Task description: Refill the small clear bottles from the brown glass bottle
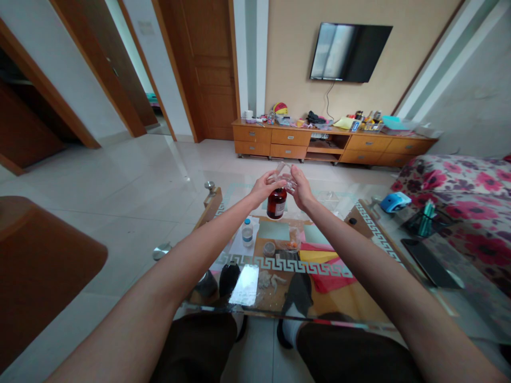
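Both hands (pixel 266 186) (pixel 301 187) hold a clear piece (pixel 284 173) over brown bottle (pixel 277 202).

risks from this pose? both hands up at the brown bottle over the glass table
1. The left hand and right hand pinch a small clear item above the brown bottle; a slip could drop it onto the glass table.
2. Neither hand appears to steady the bottle's body, so a knock might tip it and spill.
3. The small white bottle stands close to the left forearm and could get swept over.

bottle (pixel 277 202) on table (pixel 359 298), cabinet (pixel 331 142) behind
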Demonstrator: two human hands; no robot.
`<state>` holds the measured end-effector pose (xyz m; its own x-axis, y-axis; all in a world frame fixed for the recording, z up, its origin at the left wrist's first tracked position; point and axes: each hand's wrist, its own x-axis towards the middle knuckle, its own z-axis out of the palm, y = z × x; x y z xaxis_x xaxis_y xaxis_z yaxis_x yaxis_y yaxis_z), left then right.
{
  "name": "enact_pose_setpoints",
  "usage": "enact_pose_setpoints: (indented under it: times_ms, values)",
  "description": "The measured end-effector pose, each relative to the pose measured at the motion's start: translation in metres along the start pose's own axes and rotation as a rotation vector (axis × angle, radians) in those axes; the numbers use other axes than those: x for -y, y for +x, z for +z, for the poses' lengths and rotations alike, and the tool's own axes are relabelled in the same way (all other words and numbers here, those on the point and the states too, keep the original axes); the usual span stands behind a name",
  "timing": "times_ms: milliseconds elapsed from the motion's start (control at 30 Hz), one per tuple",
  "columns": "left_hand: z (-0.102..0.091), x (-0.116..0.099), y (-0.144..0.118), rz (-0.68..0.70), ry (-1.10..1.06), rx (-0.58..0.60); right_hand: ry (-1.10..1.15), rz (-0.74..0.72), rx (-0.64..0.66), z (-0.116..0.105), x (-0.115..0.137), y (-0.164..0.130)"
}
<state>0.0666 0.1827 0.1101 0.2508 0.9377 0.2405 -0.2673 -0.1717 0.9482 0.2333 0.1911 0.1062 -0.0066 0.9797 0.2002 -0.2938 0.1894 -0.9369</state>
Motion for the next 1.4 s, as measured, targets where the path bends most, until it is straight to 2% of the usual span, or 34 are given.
enact_pose_setpoints:
  times_ms: [367, 800, 1233, 1400]
  values:
    - [-0.012, 0.013, 0.005, 0.012, -0.074, 0.089, -0.058, -0.098, -0.002, 0.009, 0.003, -0.002]
    - [-0.021, 0.021, 0.005, 0.042, -0.127, 0.118, -0.209, -0.209, 0.063, 0.013, 0.013, -0.009]
    - [-0.017, 0.014, -0.003, 0.032, -0.132, 0.11, -0.314, -0.295, 0.131, 0.009, 0.02, -0.008]
    - [-0.017, 0.014, -0.004, 0.048, -0.14, 0.109, -0.305, -0.282, 0.126, 0.008, 0.023, -0.009]
